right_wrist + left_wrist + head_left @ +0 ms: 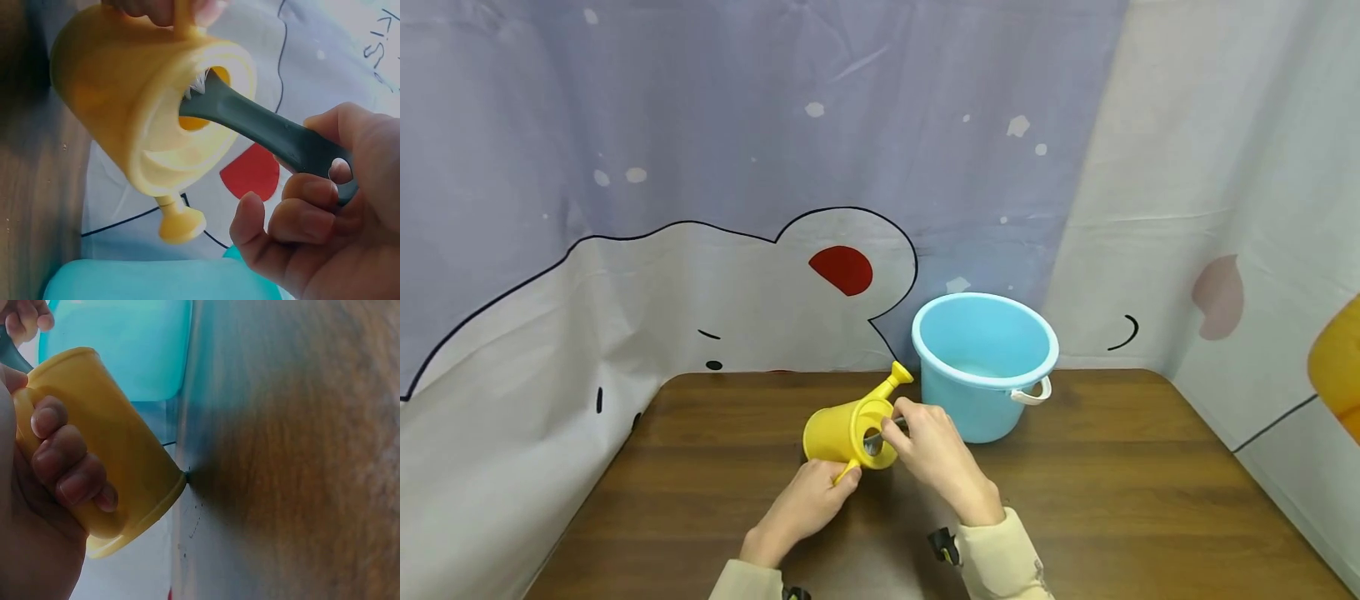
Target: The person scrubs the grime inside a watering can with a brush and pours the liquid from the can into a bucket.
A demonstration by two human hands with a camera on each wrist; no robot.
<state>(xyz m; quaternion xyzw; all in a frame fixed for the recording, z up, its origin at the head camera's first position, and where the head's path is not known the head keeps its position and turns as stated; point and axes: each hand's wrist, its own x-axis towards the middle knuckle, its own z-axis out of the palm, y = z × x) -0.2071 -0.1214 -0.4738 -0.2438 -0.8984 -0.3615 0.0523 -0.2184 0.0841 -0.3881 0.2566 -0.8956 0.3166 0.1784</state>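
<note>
A yellow watering can (pixel 829 435) is tilted over the wooden table, its opening toward the right hand. My left hand (pixel 811 498) grips its handle; in the left wrist view the fingers (pixel 62 450) curl round that handle. My right hand (pixel 934 450) holds a dark grey-green brush (pixel 269 128) by the end of its handle. White bristles (pixel 199 84) show at the can's round opening, and the brush head is partly hidden inside. The can's spout, with its round rose (pixel 181 226), points away from the left hand.
A light blue bucket (pixel 977 412) with a white handle (pixel 1032 393) stands upright behind the right hand, near the table's back edge. A patterned curtain (pixel 700 125) hangs behind the wooden table (pixel 715 433). Something yellow-orange (pixel 1337 367) shows at the far right.
</note>
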